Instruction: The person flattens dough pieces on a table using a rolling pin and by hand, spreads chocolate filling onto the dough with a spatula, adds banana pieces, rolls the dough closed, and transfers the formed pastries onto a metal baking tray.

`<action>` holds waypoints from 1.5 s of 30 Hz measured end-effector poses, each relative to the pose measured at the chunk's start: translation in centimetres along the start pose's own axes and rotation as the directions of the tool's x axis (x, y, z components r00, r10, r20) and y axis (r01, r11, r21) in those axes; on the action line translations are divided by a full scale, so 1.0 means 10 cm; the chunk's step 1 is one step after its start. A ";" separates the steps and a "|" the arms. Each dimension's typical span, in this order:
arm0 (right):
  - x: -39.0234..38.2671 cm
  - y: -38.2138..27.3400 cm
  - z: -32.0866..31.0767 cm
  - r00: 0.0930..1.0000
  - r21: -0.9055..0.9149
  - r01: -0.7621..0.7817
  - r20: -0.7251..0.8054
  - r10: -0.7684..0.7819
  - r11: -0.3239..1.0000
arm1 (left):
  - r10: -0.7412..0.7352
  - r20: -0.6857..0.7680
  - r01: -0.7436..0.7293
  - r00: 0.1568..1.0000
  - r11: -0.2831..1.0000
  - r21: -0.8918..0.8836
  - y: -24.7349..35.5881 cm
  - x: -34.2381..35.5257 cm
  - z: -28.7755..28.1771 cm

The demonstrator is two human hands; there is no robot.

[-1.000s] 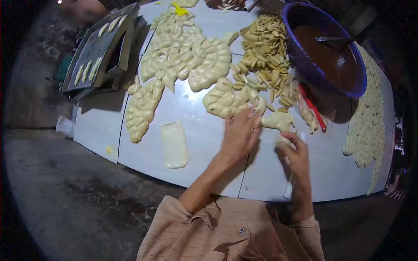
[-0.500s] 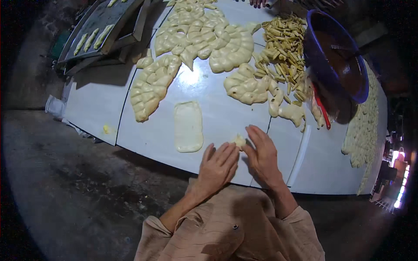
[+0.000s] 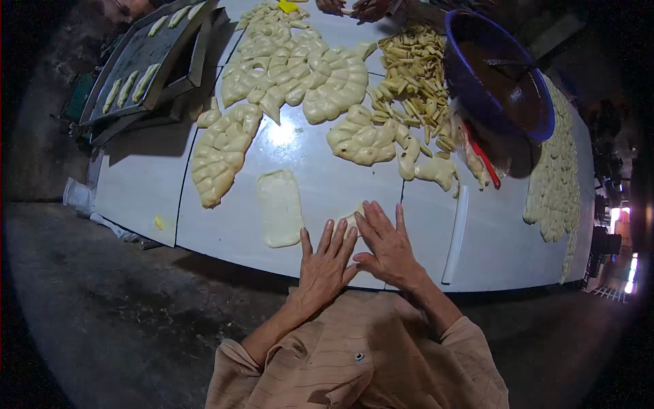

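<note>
Both my hands lie side by side near the table's front edge, palms down with fingers stretched out. A small piece of dough (image 3: pixel 352 217) pokes out just beyond their fingertips; most of it is hidden under them. My left hand (image 3: pixel 325 262) rests on the near side of it, fingers spread. My right hand (image 3: pixel 387 245) presses over its right part, fingers pointing away from me. Left of my hands lies a flat rectangular sheet of dough (image 3: pixel 280 208) on the white tabletop (image 3: pixel 225 235).
Scored dough slabs (image 3: pixel 225 153) spread beyond, beside a heap of pale yellow cut strips (image 3: pixel 412 75). A purple basin (image 3: pixel 549 123) of brown filling stands at the far right, near a red-handled tool (image 3: pixel 482 155). Metal trays (image 3: pixel 129 61) sit far left. Another person's hands (image 3: pixel 368 8) work opposite.
My hands have flattened out, fingers now stretched over the dough piece, which looks flatter. The view has shifted, and more of the other person's hands shows at the far edge.
</note>
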State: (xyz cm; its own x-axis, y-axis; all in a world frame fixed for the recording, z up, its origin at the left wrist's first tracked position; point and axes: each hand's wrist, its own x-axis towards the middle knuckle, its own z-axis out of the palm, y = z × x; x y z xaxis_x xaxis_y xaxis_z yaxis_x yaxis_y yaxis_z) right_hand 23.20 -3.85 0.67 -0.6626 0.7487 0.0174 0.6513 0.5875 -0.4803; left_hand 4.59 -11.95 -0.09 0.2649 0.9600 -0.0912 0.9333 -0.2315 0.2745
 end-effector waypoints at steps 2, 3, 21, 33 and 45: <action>0.10 -0.01 -0.04 0.994 -0.067 0.044 0.104 -0.036 0.997 | 0.010 0.022 -0.009 1.000 1.000 -0.025 0.03 0.04 -0.07; 0.12 -0.02 -0.05 0.992 -0.098 0.061 0.112 -0.050 0.993 | 0.000 0.022 0.002 1.000 0.998 -0.068 0.03 0.02 -0.08; -0.63 0.41 -0.54 0.683 -0.117 -0.659 -0.506 0.527 0.743 | -0.047 -0.014 0.047 0.999 0.999 -0.021 0.05 0.06 -0.16; -0.43 0.22 -0.91 0.953 0.060 -0.227 -0.191 0.234 0.972 | -0.074 -0.379 -0.022 0.923 0.970 -0.243 -0.01 -0.22 0.01; 0.54 0.16 -0.25 0.987 -0.238 -0.156 0.010 0.163 0.959 | -0.358 -0.156 0.339 0.921 0.931 -0.138 -0.19 0.48 -0.28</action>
State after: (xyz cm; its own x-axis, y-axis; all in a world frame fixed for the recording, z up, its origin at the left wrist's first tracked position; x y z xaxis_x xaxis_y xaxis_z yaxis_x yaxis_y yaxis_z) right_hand 21.59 1.84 2.22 -0.5511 0.8315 -0.0700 0.8158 0.5192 -0.2549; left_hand 3.38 -6.49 1.66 -0.1282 0.9912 -0.0332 0.9249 0.1316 0.3567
